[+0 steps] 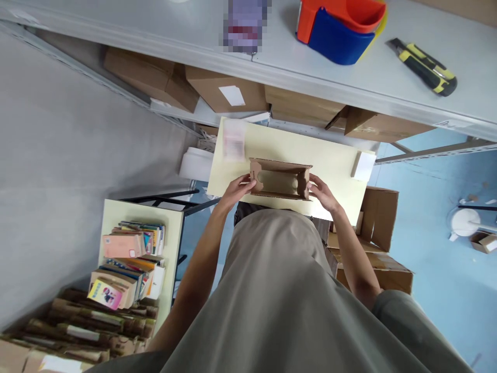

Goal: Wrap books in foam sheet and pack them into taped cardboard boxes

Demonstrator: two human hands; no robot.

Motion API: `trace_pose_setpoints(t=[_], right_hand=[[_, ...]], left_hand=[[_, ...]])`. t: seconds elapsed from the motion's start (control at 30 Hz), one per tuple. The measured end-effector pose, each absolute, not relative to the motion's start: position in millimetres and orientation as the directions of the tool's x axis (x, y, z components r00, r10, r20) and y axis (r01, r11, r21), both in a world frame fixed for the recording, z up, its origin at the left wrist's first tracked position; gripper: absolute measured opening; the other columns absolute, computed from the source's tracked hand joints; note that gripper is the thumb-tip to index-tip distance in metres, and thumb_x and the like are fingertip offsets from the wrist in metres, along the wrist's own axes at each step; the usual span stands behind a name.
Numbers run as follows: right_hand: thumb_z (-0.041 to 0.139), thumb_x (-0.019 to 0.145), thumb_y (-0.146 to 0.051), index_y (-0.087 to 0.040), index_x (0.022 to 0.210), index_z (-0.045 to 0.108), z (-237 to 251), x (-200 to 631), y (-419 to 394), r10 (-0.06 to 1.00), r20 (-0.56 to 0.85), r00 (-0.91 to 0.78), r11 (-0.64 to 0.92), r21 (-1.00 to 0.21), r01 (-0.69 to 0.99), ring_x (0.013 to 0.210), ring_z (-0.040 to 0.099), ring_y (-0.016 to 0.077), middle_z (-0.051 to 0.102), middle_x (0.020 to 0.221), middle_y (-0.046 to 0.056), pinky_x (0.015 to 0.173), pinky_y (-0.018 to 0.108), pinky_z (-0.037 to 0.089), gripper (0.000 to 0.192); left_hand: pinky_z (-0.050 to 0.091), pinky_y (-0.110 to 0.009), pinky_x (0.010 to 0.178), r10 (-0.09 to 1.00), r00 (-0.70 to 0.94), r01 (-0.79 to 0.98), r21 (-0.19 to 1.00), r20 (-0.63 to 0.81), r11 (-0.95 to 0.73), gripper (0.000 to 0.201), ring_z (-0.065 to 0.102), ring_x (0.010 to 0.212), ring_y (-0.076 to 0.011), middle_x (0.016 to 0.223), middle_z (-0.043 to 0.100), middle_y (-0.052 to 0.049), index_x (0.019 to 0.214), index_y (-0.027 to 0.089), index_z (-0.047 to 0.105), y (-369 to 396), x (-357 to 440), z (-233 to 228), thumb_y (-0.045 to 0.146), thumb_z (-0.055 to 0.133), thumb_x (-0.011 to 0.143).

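Brown cardboard box [280, 179], small and open-topped, sits at the centre of the frame on a pale yellow table [334, 155], near the table's lower edge. Flaps stand up at both ends; the inside shows a rounded cut-out shape.

Left hand [237, 187] grips the box's left end, fingers curled round the end flap. Right hand [321, 190] grips the right end the same way, thumb and fingers pressed to the cardboard. Both forearms come up from the bottom of the frame, either side of a grey-green shirt [279, 290] that fills the lower middle.

On the yellow table: a blurred white label sheet [233, 139] at its upper left, a white block [363, 166] at its right edge.

Top of frame: grey shelf [155, 23] carrying an orange and blue tape dispenser [341, 28] and, to the right of it, a yellow and black utility knife [425, 66]. Cardboard cartons [227, 90] are stowed beneath that shelf.

Lower left: a second pale table [174, 228] stacked with books [130, 264]; folded brown cardboard [89, 321] is piled below them. Right of the person: open cartons [380, 217] on a blue floor [446, 269], and a white round object [465, 221] at far right.
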State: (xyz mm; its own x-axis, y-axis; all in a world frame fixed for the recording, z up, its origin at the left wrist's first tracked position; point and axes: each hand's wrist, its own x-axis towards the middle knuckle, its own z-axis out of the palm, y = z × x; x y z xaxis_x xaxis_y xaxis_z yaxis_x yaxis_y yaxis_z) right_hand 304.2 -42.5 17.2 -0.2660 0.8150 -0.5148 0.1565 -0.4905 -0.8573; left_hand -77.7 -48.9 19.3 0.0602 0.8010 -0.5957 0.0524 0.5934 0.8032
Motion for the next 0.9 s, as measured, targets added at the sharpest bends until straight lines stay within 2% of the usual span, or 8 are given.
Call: trace_pose_setpoints(t=[0.23,0.43,0.57,0.63,0.7,0.8,0.83,0.9], right_hand=[[0.084,0.088,-0.078,-0.026,0.15,0.07,4.0,288.7,-39.3,0.846,-0.515,-0.141,-0.474,-0.846,0.245,0.13,0.077,0.0387,0.073,0.153,0.017,0.111,0.059,0.068,0.083],[0.082,0.089,-0.081,-0.025,0.148,0.073,4.3,289.1,-37.7,0.856,-0.494,-0.154,-0.45,-0.858,0.248,0.124,0.08,0.0375,0.076,0.149,0.016,0.11,0.059,0.069,0.082],[0.079,0.091,-0.084,-0.025,0.153,0.072,5.0,287.5,-38.3,0.859,-0.482,-0.173,-0.433,-0.864,0.256,0.126,0.079,0.0379,0.077,0.15,0.016,0.114,0.062,0.067,0.086],[0.08,0.091,-0.083,-0.025,0.161,0.066,6.2,287.7,-38.0,0.869,-0.468,-0.16,-0.415,-0.866,0.28,0.126,0.079,0.0382,0.075,0.152,0.017,0.114,0.063,0.067,0.093],[0.086,0.086,-0.081,-0.027,0.173,0.055,10.4,289.4,-37.6,0.893,-0.436,-0.111,-0.38,-0.864,0.331,0.123,0.078,0.0379,0.069,0.157,0.019,0.108,0.061,0.071,0.107],[0.093,0.082,-0.075,-0.036,0.181,0.044,23.8,294.3,-37.4,0.936,-0.341,-0.085,-0.279,-0.87,0.407,0.113,0.078,0.0341,0.062,0.162,0.017,0.095,0.057,0.076,0.118],[0.092,0.084,-0.074,-0.038,0.181,0.044,29.5,296.3,-37.5,0.942,-0.318,-0.108,-0.247,-0.875,0.417,0.111,0.077,0.0329,0.061,0.161,0.015,0.093,0.055,0.077,0.114],[0.089,0.087,-0.073,-0.041,0.179,0.047,40.6,300.6,-37.8,0.934,-0.311,-0.175,-0.218,-0.885,0.412,0.112,0.077,0.0323,0.06,0.163,0.014,0.092,0.053,0.077,0.105]], left_hand=[[0.064,-0.043,0.102,0.834,0.007,0.235,0.811,-0.552,0.535,0.06,0.079,0.113,-0.0342,0.121,0.087,-0.012,0.116,0.02,0.087,-37.3,-74.3,14.9,0.063,0.093,0.075],[0.06,-0.034,0.088,0.863,0.006,0.356,0.807,-0.506,0.471,0.063,0.076,0.097,-0.0291,0.094,0.083,-0.009,0.09,0.019,0.084,-31.1,-75.0,22.0,0.082,0.078,0.089],[0.059,-0.033,0.085,0.882,0.032,0.433,0.802,-0.471,0.412,0.06,0.076,0.091,-0.0277,0.082,0.078,-0.006,0.081,0.021,0.078,-28.4,-77.0,17.5,0.081,0.077,0.09],[0.059,-0.034,0.087,0.889,0.005,0.446,0.797,-0.458,0.408,0.055,0.077,0.091,-0.0275,0.09,0.08,-0.007,0.092,0.02,0.082,-27.6,-76.8,15.9,0.074,0.079,0.09],[0.061,-0.035,0.089,0.903,-0.067,0.438,0.801,-0.423,0.408,0.06,0.077,0.089,-0.0252,0.104,0.081,-0.008,0.125,0.018,0.083,-27.4,-76.8,18.4,0.064,0.087,0.086],[0.064,-0.037,0.094,0.93,-0.08,0.386,0.85,-0.358,0.36,0.104,0.076,0.089,-0.0211,0.116,0.076,-0.006,0.173,0.024,0.053,-28.5,-79.9,30.4,0.051,0.094,0.083],[0.065,-0.037,0.097,0.937,-0.027,0.361,0.871,-0.348,0.334,0.111,0.075,0.092,-0.0206,0.117,0.075,-0.006,0.18,0.027,0.043,-29.1,-82.2,35.6,0.05,0.095,0.084],[0.066,-0.039,0.103,0.932,0.106,0.306,0.903,-0.346,0.301,0.117,0.076,0.103,-0.0217,0.122,0.073,-0.006,0.182,0.032,0.039,-30.0,-88.0,45.4,0.05,0.097,0.083]])
